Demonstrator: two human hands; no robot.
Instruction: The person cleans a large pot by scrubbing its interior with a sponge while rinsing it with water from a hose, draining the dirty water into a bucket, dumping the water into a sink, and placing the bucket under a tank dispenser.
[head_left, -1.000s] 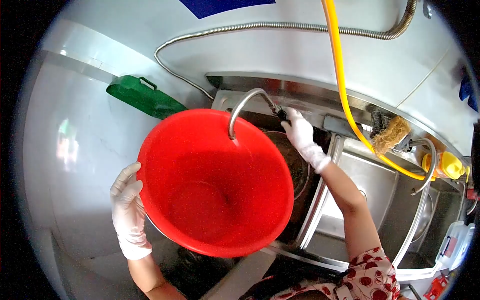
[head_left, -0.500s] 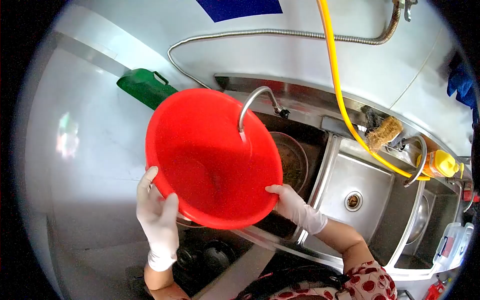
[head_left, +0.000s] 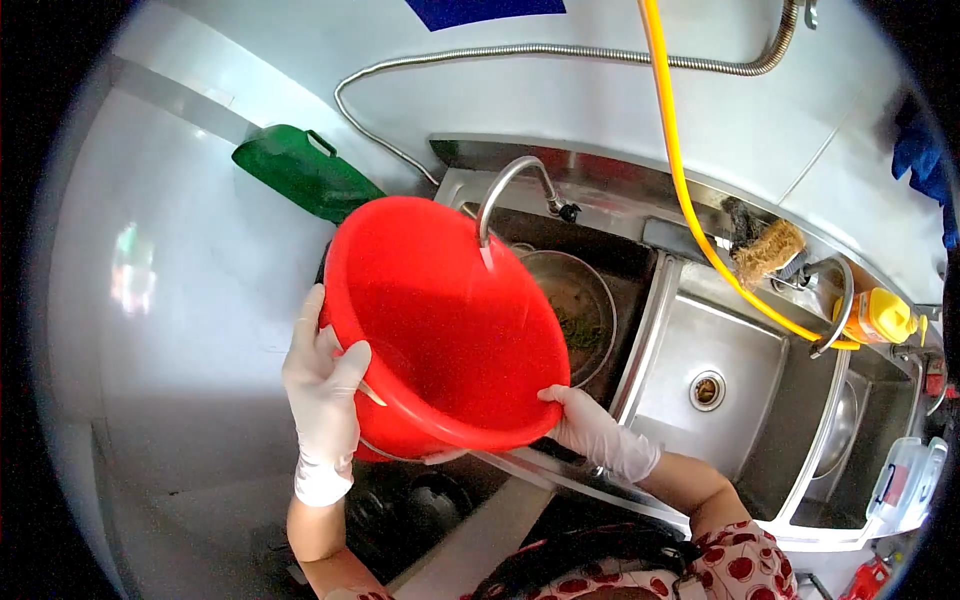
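Note:
A large red plastic bucket [head_left: 440, 320] is tilted under the curved faucet [head_left: 515, 180], its mouth facing up and partly toward me. My left hand [head_left: 325, 385], in a white glove, grips the rim on the left side, with the thumb toward the near edge. On the right, my gloved right hand [head_left: 600, 430] pinches the rim with the thumb over the edge. The faucet's tip hangs over the bucket's mouth; I cannot make out running water. Behind the bucket, a round strainer [head_left: 612, 310] with green scraps sits in the left sink basin.
To the right is a steel sink basin [head_left: 680, 370] with a drain. A yellow hose [head_left: 665, 110] crosses in front of the wall. On the back ledge stand a brush [head_left: 768, 252] and a yellow-capped bottle [head_left: 882, 316]. A green scoop-like container [head_left: 300, 170] lies at the back left.
The bucket has tipped and shifted slightly right and down, showing more of its outer near side. Both hands moved with it, and more of the strainer shows behind.

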